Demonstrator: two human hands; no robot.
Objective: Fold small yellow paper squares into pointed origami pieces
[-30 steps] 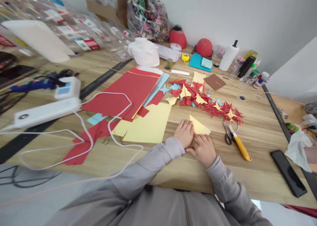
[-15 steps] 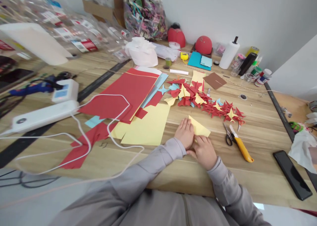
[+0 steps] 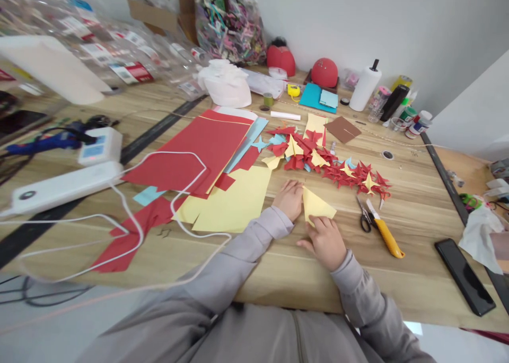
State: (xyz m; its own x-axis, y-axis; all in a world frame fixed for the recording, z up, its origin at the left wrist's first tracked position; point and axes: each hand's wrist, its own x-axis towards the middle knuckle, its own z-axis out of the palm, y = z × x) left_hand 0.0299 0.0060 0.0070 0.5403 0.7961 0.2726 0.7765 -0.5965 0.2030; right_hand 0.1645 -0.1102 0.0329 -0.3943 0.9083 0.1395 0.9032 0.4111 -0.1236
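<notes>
A folded yellow paper triangle (image 3: 317,205) lies on the wooden table between my hands. My left hand (image 3: 289,199) rests at its upper left corner, with the fingers close together at the edge. On the triangle's lower edge lie the fingertips of my right hand (image 3: 324,241), its thumb stretched out to the left. Beyond the triangle is a pile of folded red paper stars (image 3: 300,153) with some yellow and blue ones. Scissors (image 3: 365,219) and a yellow-handled cutter (image 3: 387,235) lie to the right of my right hand.
Red sheets (image 3: 194,145) and yellow sheets (image 3: 238,206) lie to the left, crossed by a white cable (image 3: 173,209). A white power strip (image 3: 66,188) sits farther left. A black phone (image 3: 464,275) lies at the right edge. Brown paper (image 3: 342,129) is behind.
My left hand has moved left, off most of the yellow triangle, and more of the paper shows. My right hand has shifted slightly, its thumb now apart from my left hand.
</notes>
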